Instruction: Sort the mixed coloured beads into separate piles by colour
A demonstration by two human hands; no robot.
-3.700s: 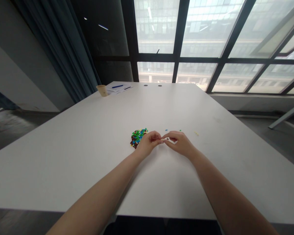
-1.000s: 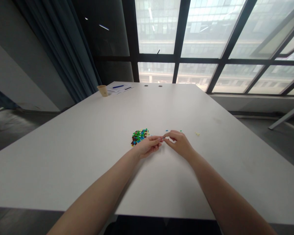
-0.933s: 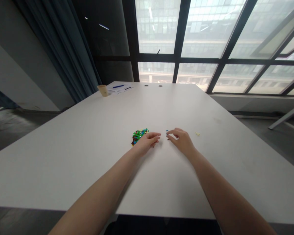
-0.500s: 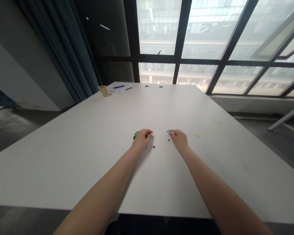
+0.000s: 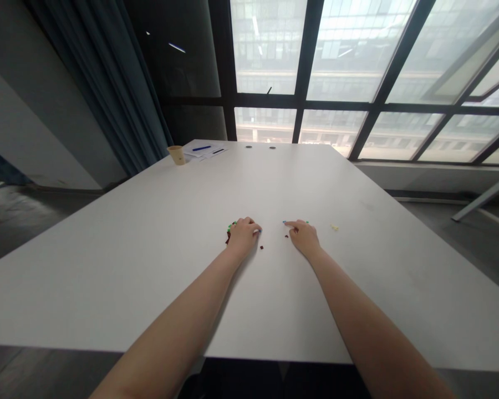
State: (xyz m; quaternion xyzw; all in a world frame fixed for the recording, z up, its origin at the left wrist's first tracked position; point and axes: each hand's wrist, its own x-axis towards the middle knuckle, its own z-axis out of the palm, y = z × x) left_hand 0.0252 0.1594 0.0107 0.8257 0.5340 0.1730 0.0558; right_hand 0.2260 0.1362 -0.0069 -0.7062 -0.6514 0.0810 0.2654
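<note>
My left hand (image 5: 243,237) rests low over the table, its fingers bent and the index fingertip and thumb closed at a tiny blue piece (image 5: 260,231). Partly hidden behind that hand lies a small heap of green and dark brown pieces (image 5: 228,235). My right hand (image 5: 304,237) has its index finger stretched out, the tip at another blue piece (image 5: 284,222) on the table; its other fingers are curled. One dark brown piece (image 5: 286,236) lies just left of the right hand, and a second brown piece (image 5: 261,247) is nearer to me. A green bit (image 5: 307,222) shows behind the right knuckles.
Pale yellow pieces (image 5: 335,227) lie to the right on the white table (image 5: 274,299). A paper cup (image 5: 177,155) stands at the far left edge, beside papers (image 5: 199,151) with a blue pen (image 5: 202,148) and a dark pen on them. Windows rise behind the table.
My left hand has turned lower over the pieces, and the brown piece seen between its fingers is hidden. On the right hand, the index finger has stretched while the others curled in.
</note>
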